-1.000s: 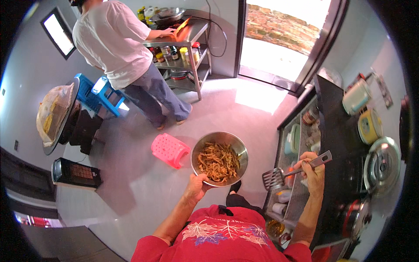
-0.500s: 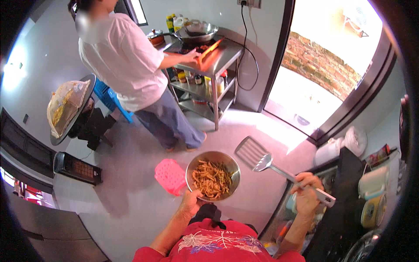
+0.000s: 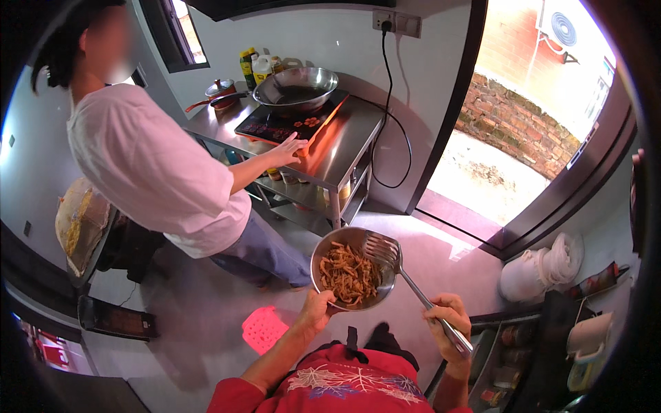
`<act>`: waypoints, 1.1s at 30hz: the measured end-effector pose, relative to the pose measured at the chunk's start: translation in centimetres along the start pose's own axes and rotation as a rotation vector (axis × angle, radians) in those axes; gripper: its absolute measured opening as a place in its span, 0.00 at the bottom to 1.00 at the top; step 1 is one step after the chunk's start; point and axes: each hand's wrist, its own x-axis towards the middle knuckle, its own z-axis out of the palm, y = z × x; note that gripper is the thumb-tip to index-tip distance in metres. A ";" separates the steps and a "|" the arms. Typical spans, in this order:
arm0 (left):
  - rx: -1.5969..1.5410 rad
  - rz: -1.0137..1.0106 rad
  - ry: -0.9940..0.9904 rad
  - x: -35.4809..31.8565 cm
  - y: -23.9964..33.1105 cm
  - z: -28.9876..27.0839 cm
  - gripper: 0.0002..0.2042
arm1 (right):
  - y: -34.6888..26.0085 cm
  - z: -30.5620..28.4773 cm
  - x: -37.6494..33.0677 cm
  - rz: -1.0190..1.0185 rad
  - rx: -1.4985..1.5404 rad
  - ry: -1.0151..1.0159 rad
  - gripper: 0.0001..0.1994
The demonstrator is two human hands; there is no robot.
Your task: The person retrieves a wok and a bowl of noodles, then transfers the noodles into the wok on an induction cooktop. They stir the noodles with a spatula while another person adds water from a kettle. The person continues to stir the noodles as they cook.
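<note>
Left hand (image 3: 318,311) at lower centre grips the rim of the bowl (image 3: 352,267), fingers curled on its near edge. Bowl sits mid-frame, full of brown food strips (image 3: 348,274). Right hand (image 3: 449,323) at lower right is clenched round the spatula (image 3: 406,279) handle; slotted blade rests inside the bowl's right side. Upper left: another person (image 3: 148,172), one hand flat on the cooktop (image 3: 282,124) beside a wok (image 3: 295,88). Pink stool (image 3: 264,329) on floor, lower left of bowl.

Glaring daylight floods the doorway (image 3: 523,131); fisheye edges bend, darken.
</note>
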 end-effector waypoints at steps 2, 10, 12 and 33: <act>-0.027 0.065 -0.024 2.6 1.3 1.2 0.26 | 2.2 0.1 3.1 -0.044 -0.039 -0.037 0.05; -0.123 0.204 0.046 11.4 4.9 6.8 0.27 | 7.8 -1.4 17.7 -0.126 0.013 -0.190 0.07; -0.135 0.234 0.011 13.3 6.2 8.4 0.29 | 9.3 -2.1 20.9 -0.144 0.020 -0.244 0.09; -0.035 0.256 0.084 22.9 12.1 10.4 0.26 | 12.8 -0.3 33.0 -0.493 -0.328 -0.605 0.16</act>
